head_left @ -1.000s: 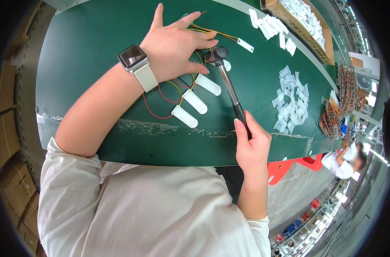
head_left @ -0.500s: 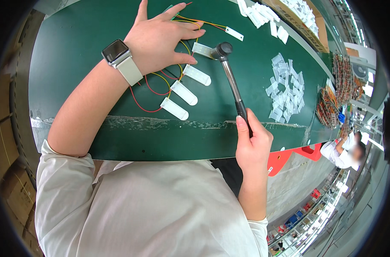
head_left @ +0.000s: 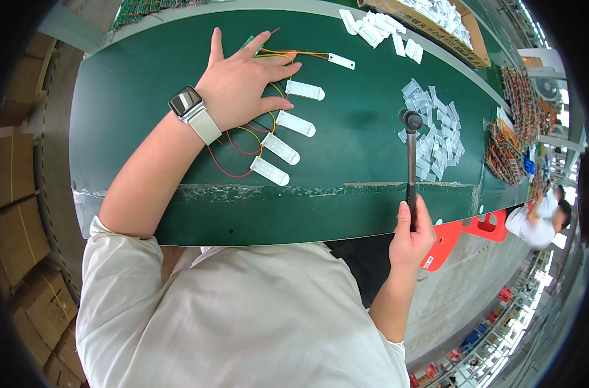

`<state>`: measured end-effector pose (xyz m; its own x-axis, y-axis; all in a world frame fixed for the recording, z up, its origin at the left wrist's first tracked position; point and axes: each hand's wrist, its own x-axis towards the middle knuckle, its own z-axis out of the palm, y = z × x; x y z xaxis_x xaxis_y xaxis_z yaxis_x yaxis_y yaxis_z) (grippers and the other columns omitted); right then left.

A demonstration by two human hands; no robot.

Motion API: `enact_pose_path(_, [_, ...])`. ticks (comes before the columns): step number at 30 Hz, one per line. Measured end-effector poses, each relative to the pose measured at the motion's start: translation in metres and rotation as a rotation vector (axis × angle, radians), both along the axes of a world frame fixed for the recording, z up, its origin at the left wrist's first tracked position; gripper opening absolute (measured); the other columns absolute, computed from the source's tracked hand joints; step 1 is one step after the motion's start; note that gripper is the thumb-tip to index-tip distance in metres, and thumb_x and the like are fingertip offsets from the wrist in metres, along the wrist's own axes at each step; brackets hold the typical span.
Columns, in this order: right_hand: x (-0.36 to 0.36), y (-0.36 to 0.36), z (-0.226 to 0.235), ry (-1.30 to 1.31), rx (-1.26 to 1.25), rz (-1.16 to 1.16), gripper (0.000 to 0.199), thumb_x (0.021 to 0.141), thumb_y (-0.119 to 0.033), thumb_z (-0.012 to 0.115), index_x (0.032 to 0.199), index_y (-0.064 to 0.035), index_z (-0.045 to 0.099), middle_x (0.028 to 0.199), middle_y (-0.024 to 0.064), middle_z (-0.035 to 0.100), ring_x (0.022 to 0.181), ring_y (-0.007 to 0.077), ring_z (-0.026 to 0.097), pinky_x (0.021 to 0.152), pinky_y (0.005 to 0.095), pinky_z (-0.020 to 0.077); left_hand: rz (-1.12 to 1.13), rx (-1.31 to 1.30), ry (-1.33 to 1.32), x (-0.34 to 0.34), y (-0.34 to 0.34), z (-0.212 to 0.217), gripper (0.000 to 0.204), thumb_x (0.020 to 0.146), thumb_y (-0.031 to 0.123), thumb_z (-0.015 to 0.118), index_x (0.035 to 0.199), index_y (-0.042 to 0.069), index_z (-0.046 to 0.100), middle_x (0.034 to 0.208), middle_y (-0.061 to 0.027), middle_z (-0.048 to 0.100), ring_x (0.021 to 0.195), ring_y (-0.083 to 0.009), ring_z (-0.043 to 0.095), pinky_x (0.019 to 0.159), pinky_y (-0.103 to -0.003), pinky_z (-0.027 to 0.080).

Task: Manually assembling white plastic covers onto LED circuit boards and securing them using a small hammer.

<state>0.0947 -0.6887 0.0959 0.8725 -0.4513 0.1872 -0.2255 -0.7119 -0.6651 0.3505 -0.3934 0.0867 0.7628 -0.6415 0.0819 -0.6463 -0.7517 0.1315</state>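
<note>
My left hand (head_left: 242,84) lies spread with its fingers apart over red and yellow wires and a small green circuit board (head_left: 254,44). To its right, several white rounded plastic cases (head_left: 295,123) lie in a slanting row, wires running from them under the hand. A flat white strip (head_left: 341,61) on longer wires lies beyond the row. My right hand (head_left: 412,239) is wrapped round the handle of a hammer (head_left: 411,155) with a round dark head. That head is raised to the right of the cases, in front of a pile of clear plastic pieces (head_left: 446,139).
The green tabletop (head_left: 346,220) has a worn strip along its near side. Loose white cases (head_left: 375,29) lie by a cardboard box (head_left: 479,52) at the far right. Bundled wires (head_left: 504,152) sit at the right edge. Red stools (head_left: 443,242) stand below; cartons (head_left: 13,168) are stacked left.
The hammer has swung right, off the farthest case in the row, and my right hand has moved right with it. My left hand stays spread over the wires. The whole view has shifted slightly.
</note>
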Motion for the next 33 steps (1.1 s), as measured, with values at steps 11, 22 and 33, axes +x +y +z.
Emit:
enact_pose_path(11, [-0.021,-0.012,-0.001,-0.045,-0.234,-0.011,0.030,0.095,-0.013,0.080,0.123,-0.0012,0.074,0.085,0.0102,0.069,0.070,0.0238,0.067,0.064,0.0339,0.0527,-0.094,-0.154,-0.005,0.006,0.005,0.043,0.036,0.092,0.034,0.080,0.121,0.014,0.080,0.116,-0.0102,0.078,0.112,-0.0318,0.071,0.116,-0.056,0.045])
enact_pose_path(22, [-0.005,-0.013,-0.001,-0.040,-0.409,0.026,0.038,0.084,-0.015,0.085,0.120,-0.0095,0.077,0.086,0.0041,0.064,0.073,0.0229,0.066,0.064,0.0361,0.0528,-0.277,0.138,0.017,-0.032,-0.028,0.021,0.096,0.087,0.058,0.074,0.164,0.010,0.042,0.169,-0.0066,0.043,0.155,-0.0320,0.042,0.128,-0.063,0.022])
enact_pose_path(33, [0.045,-0.021,-0.004,-0.108,-0.495,0.016,0.034,0.082,-0.020,0.088,0.114,-0.0124,0.080,0.098,0.0000,0.061,0.083,0.0225,0.059,0.067,0.0365,0.0523,-0.091,0.126,0.088,-0.052,-0.031,0.007,0.111,0.089,0.079,0.059,0.170,0.010,0.028,0.176,-0.0116,0.029,0.163,-0.0381,0.025,0.125,-0.074,0.006])
